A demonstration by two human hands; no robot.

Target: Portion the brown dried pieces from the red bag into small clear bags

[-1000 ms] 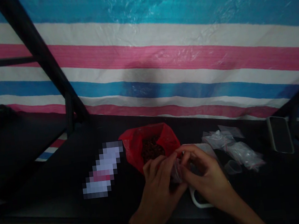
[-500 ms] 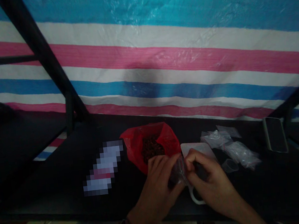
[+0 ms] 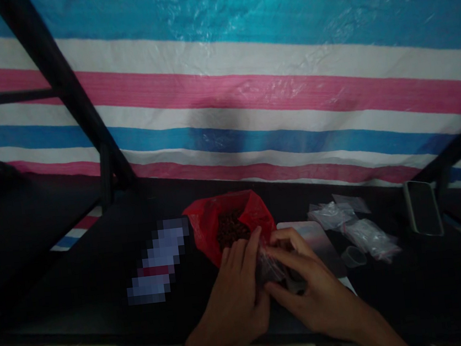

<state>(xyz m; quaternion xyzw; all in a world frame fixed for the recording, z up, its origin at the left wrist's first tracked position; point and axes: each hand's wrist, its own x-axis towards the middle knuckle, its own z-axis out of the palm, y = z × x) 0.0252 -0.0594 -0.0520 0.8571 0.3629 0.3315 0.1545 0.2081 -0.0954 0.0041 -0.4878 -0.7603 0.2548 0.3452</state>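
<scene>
At the near right side of the red bag [image 3: 204,231], pinching a small clear bag [image 3: 270,270] with left hand [image 3: 236,292] and right hand [image 3: 325,292]. Better to steady with the left, work gently along the edge with the right, and avoid stretching the thin film or knocking the shiny plate [image 3: 317,241] right of the red bag.

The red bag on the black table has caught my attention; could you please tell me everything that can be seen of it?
The red bag looks like thin, slightly glossy plastic, with creased sides and an uneven rim. It sits on the black table with its mouth wide open, showing many small dark brown pieces inside. Fingers of the left hand overlap its near side and hide part of it; whether they touch it cannot be told.
</scene>
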